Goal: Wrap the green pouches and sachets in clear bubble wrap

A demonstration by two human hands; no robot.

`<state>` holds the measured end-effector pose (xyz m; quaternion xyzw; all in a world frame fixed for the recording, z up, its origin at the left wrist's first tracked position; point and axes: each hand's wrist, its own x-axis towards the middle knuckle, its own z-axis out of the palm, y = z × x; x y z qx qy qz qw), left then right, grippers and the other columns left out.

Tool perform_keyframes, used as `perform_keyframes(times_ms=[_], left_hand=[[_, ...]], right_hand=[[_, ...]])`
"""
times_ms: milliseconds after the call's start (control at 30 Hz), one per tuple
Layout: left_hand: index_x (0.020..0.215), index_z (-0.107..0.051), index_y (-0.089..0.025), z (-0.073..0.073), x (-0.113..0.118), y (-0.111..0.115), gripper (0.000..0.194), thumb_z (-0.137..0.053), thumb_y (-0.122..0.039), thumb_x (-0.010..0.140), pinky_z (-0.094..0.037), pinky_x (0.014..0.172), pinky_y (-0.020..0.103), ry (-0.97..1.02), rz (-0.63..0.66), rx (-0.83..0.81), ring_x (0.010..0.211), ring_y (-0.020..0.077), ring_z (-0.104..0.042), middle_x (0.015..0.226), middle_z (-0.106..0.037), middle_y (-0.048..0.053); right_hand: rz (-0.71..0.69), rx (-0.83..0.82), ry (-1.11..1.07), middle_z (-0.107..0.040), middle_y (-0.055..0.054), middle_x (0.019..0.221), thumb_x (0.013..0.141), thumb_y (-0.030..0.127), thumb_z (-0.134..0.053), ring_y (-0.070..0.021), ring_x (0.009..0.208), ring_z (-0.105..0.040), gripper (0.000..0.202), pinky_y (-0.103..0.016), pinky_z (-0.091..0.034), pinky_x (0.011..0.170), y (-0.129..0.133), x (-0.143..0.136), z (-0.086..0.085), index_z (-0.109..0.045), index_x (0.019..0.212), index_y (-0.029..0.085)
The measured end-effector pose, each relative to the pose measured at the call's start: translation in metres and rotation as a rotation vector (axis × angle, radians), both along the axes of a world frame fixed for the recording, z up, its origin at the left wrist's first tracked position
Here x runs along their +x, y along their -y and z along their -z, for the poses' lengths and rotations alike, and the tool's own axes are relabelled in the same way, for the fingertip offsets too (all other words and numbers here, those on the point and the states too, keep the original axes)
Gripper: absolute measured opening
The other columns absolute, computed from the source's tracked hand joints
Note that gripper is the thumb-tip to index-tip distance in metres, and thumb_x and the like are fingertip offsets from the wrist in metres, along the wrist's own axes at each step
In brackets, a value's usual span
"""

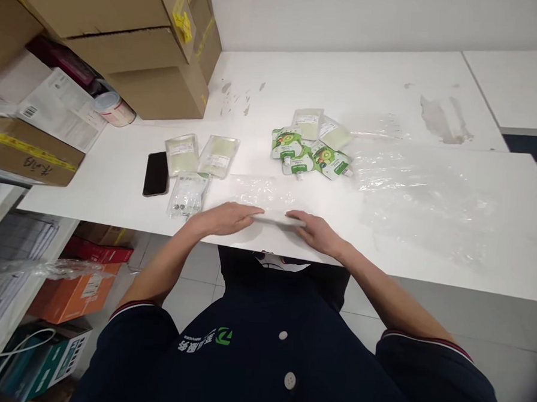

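Observation:
Between my two hands, near the table's front edge, lies a whitish wrapped bundle (277, 217), with clear bubble wrap (264, 190) spread behind it. My left hand (231, 217) grips the bundle's left end, fingers together. At the right end, my right hand (314, 230) holds it between thumb and fingers. What is inside the bundle is hidden. Behind the wrap sit green fruit pouches (331, 160) and pale green packets (307, 122). Left of them are two more pale packets (218, 156) and a clear-and-white pouch (188, 194).
A black phone (156, 174) lies on the white table (253, 158) at the left. Cardboard boxes (158, 81) and a round tub (115, 109) stand at the back left. More clear plastic wrap (425, 203) covers part of the right side.

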<state>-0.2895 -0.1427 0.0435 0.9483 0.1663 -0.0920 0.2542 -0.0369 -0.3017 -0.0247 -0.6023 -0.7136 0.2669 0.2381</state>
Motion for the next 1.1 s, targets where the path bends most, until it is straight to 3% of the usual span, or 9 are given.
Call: perform_keyframes(times_ms=[133, 300, 433, 567, 700, 833, 967, 1033, 1100], left_hand=[[0.113, -0.067, -0.022, -0.014, 0.02, -0.036, 0.041, -0.04, -0.049, 0.098, -0.046, 0.067, 0.029, -0.076, -0.207, -0.03, 0.076, 0.0196, -0.066, 0.093, -0.074, 0.004], [0.118, -0.062, -0.02, 0.007, 0.041, -0.062, 0.03, -0.048, -0.034, 0.096, -0.046, 0.077, 0.035, -0.014, -0.384, 0.31, 0.088, 0.0249, -0.064, 0.088, -0.072, 0.008], [0.115, -0.066, -0.017, 0.042, 0.045, -0.033, 0.029, -0.046, -0.021, 0.095, -0.043, 0.092, 0.05, 0.155, -0.425, 0.56, 0.112, 0.0332, -0.058, 0.116, -0.067, 0.019], [0.134, -0.059, -0.026, 0.076, 0.043, 0.008, 0.04, -0.045, -0.039, 0.098, -0.037, 0.104, 0.057, 0.234, -0.315, 0.457, 0.135, 0.0369, -0.043, 0.145, -0.052, 0.013], [0.143, -0.05, -0.033, 0.089, 0.038, 0.008, 0.047, -0.042, -0.047, 0.099, -0.023, 0.114, 0.062, 0.199, -0.227, 0.39, 0.147, 0.037, -0.028, 0.156, -0.04, 0.007], [0.133, -0.059, -0.035, 0.079, 0.032, -0.007, 0.039, -0.05, -0.046, 0.096, -0.021, 0.117, 0.059, 0.259, -0.106, 0.355, 0.146, 0.0341, -0.029, 0.152, -0.047, 0.004], [0.109, -0.067, -0.021, 0.066, 0.021, 0.014, 0.034, -0.048, -0.047, 0.096, -0.039, 0.103, 0.049, 0.341, -0.577, 0.3, 0.123, 0.0321, -0.054, 0.119, -0.067, 0.015], [0.108, -0.063, -0.019, 0.064, 0.015, 0.032, 0.036, -0.044, -0.048, 0.098, -0.047, 0.089, 0.042, 0.345, -0.837, 0.075, 0.096, 0.0263, -0.065, 0.094, -0.07, 0.011], [0.116, -0.057, -0.022, 0.065, 0.013, 0.047, 0.034, -0.048, -0.049, 0.096, -0.05, 0.083, 0.038, 0.402, -0.949, -0.255, 0.083, 0.021, -0.066, 0.088, -0.069, 0.006]], right_hand=[[0.38, -0.097, -0.135, -0.063, -0.002, 0.069, 0.096, 0.05, -0.038, -0.0213, 0.063, -0.059, 0.031, -0.035, -0.048, 0.063, -0.023, -0.001, 0.004, -0.052, 0.093, 0.023], [0.514, -0.175, -0.051, -0.065, -0.008, 0.08, 0.096, 0.041, -0.037, -0.0237, 0.072, -0.06, 0.023, -0.034, -0.045, 0.065, -0.072, -0.001, 0.004, -0.047, 0.085, 0.023], [0.517, -0.274, 0.133, -0.069, -0.015, 0.091, 0.098, 0.033, -0.035, -0.0299, 0.081, -0.064, 0.025, -0.039, -0.047, 0.069, -0.089, -0.011, -0.002, -0.054, 0.102, 0.018], [0.585, -0.252, 0.335, -0.067, -0.023, 0.105, 0.098, 0.03, -0.037, -0.0352, 0.093, -0.065, 0.038, -0.045, -0.049, 0.074, -0.086, -0.03, -0.005, -0.052, 0.128, 0.013], [0.429, 0.048, 0.492, -0.043, -0.023, 0.15, 0.1, 0.021, -0.027, -0.0386, 0.131, -0.044, 0.047, -0.053, -0.042, 0.095, -0.083, -0.038, 0.002, -0.042, 0.144, 0.015], [0.209, 0.122, 0.543, -0.046, -0.017, 0.15, 0.101, 0.027, -0.031, -0.0333, 0.133, -0.04, 0.043, -0.048, -0.036, 0.101, -0.079, -0.036, 0.014, -0.05, 0.138, 0.015], [0.388, 0.088, 0.665, -0.057, -0.021, 0.129, 0.101, 0.031, -0.031, -0.0327, 0.108, -0.05, 0.043, -0.044, -0.037, 0.083, -0.057, -0.047, 0.019, -0.054, 0.13, 0.009], [0.455, 0.076, 0.694, -0.06, -0.021, 0.12, 0.101, 0.031, -0.03, -0.0311, 0.1, -0.049, 0.043, -0.041, -0.034, 0.077, -0.046, -0.055, 0.02, -0.056, 0.126, 0.008], [0.502, 0.077, 0.693, -0.059, -0.02, 0.118, 0.101, 0.031, -0.03, -0.0306, 0.098, -0.048, 0.043, -0.04, -0.032, 0.075, -0.039, -0.06, 0.023, -0.056, 0.127, 0.009]])
